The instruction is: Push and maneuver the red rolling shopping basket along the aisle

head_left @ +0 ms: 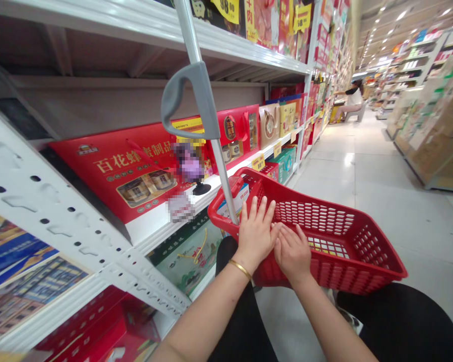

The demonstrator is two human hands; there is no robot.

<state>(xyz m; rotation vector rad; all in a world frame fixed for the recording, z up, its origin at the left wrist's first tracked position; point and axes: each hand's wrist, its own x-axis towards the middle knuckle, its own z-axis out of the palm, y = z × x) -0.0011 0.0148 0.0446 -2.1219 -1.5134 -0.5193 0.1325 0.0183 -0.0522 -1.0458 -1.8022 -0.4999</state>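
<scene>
A red plastic basket point(324, 211) with a long metal pole handle point(226, 186) and grey grip point(210, 108) stands between my knees. My left hand point(256, 226), with a gold bangle on its wrist, is spread palm down over the near rim, holding nothing. Beside it my right hand point(294, 249) has its fingers resting against my left thumb; they are apart and hold nothing. Under the pole's lower end, a light-coloured box point(241, 196) shows inside the basket's left end. Something yellow is partly visible through the holes at its bottom.
White metal shelves point(109, 261) run along the left, with a big red gift box point(124, 171), other boxes and yellow price tags. A small purple object point(192, 168) stands on a black base. A person point(353, 95) sits far down the aisle. Stacked cartons point(438, 136) line the right.
</scene>
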